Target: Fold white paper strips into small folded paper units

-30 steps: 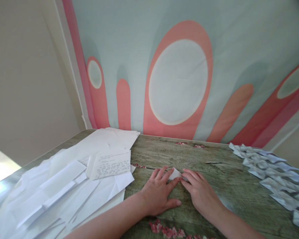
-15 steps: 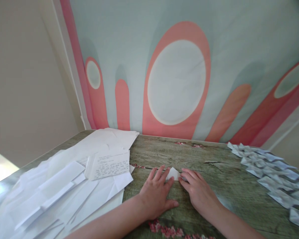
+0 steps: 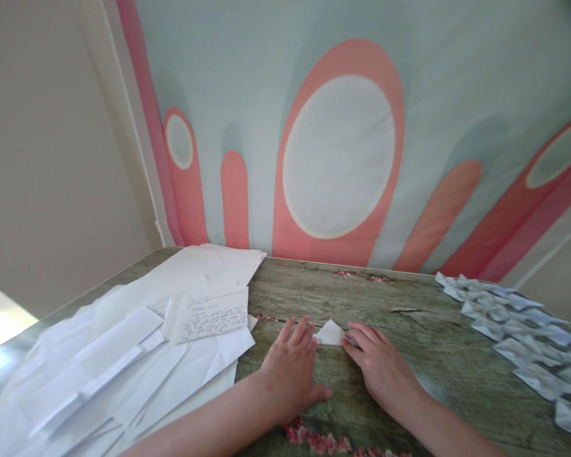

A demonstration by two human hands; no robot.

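Note:
A small piece of white folded paper (image 3: 331, 333) with a pointed top lies on the table between my hands. My left hand (image 3: 290, 365) is at its left end, fingers stretched forward and thumb spread out to the side; the fingertips touch or nearly touch the paper. My right hand (image 3: 378, 355) has its fingers closed over the paper's right end, with a bit of paper showing between the index finger and the thumb. That end is partly hidden under the fingers.
Loose white sheets (image 3: 137, 374) spread over the table's left side, with a handwritten page (image 3: 214, 315) among them. Rows of folded paper pieces (image 3: 514, 333) lie along the right. A patterned wall covering (image 3: 337, 158) rises behind the wood-patterned table (image 3: 304, 285).
My left hand has slid a little left, away from the middle of the folded paper, leaving more of it visible. My right hand has hardly moved.

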